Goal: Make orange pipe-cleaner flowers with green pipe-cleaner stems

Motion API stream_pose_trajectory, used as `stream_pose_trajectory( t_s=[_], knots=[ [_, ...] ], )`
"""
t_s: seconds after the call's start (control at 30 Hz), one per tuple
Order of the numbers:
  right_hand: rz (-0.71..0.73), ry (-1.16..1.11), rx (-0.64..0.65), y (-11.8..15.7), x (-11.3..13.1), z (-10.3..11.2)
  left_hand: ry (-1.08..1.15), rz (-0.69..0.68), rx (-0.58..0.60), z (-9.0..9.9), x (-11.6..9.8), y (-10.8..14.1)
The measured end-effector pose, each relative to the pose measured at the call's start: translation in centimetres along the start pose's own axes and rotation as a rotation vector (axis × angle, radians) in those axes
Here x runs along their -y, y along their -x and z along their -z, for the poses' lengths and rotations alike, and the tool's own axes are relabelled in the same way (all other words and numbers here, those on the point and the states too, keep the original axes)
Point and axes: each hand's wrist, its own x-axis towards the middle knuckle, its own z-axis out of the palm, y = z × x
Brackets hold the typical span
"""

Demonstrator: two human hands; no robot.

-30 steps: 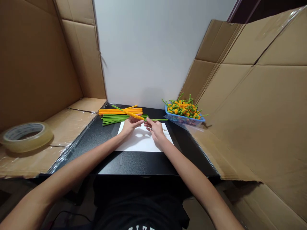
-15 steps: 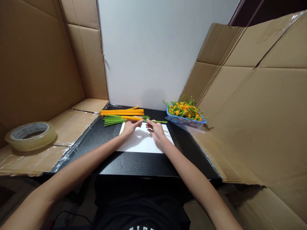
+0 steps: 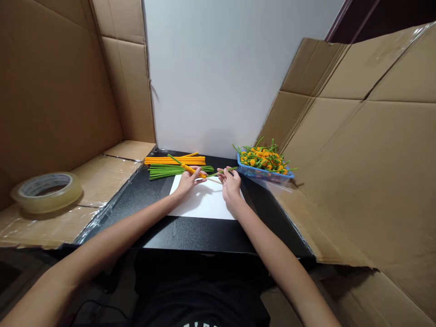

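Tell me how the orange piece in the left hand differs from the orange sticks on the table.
The orange piece is held up at a slant in the left hand; the orange sticks lie on the black table.
The orange piece looks shorter than the orange sticks.
The orange piece has a green stem sticking out of its far end; the orange sticks are orange throughout.
Both share much the same orange.

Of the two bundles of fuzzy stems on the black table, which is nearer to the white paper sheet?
The bundle of green fuzzy stems; the bundle of orange fuzzy stems lies behind it, nearer the pale wall.
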Motion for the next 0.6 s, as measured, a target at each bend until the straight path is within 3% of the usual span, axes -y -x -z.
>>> stream_pose_trajectory(
  t_s=[0.07, 0.17, 0.23, 0.3, 0.37, 0.47, 0.6],
  knots=[
    [0.132, 0.176, 0.031, -0.1, 0.3, 0.2, -0.046, 0.007, 0.053, -0.1, 0.2, 0.1],
    [0.484, 0.581, 0.203, 0.3, 0.7, 0.5, -0.190, 0.000, 0.098, -0.2, 0.5, 0.5],
    [0.709, 0.811, 0.325, 0.9, 0.7, 0.6, -0.332, -0.034, 0.075, -0.1, 0.5, 0.8],
    [0.845, 0.949, 0.420, 1.3, 0.7, 0.6, -0.547, -0.100, 0.003, 0.1, 0.4, 1.0],
    [0.902, 1.011, 0.469, 1.6, 0.6, 0.6, -0.803, -0.158, -0.081, 0.5, 0.1, 1.0],
    [0.898, 1.063, 0.434, 1.7, 0.5, 0.6, -1.076, -0.142, -0.146, 1.2, -0.3, 0.7],
    [0.825, 1.084, 0.378, 1.5, 0.2, 0.7, -1.104, -0.117, -0.032, 1.7, -0.6, 0.3]
  ],
)
